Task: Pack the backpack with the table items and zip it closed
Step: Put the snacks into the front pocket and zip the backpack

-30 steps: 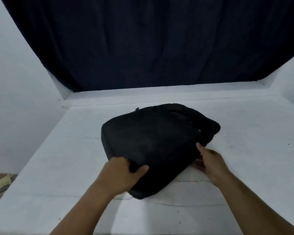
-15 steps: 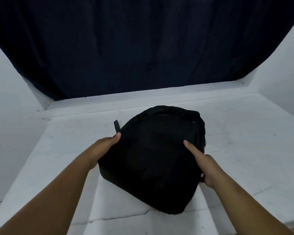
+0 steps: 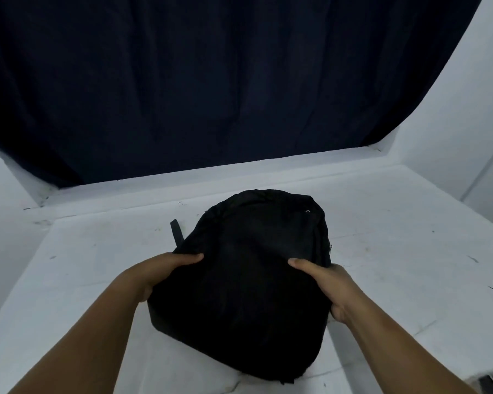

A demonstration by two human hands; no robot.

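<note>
A black backpack point(image 3: 251, 277) lies flat on the white table point(image 3: 396, 251), its top end pointing away from me. A short black strap point(image 3: 177, 231) sticks out at its left side. My left hand point(image 3: 165, 268) grips the backpack's left side, thumb on top and fingers hidden underneath. My right hand point(image 3: 325, 282) grips the right side the same way, thumb lying on the fabric. A small silver zipper pull point(image 3: 308, 211) shows near the top right. No loose items are visible on the table.
A dark blue curtain point(image 3: 211, 81) hangs behind the table above a white ledge point(image 3: 182, 183). White walls stand at left and right. The table's right front edge point(image 3: 467, 376) drops off near my right forearm.
The backpack has turned from lying sideways to pointing away from me. Both hands shifted from its near edge to its left and right sides and now clasp it.
</note>
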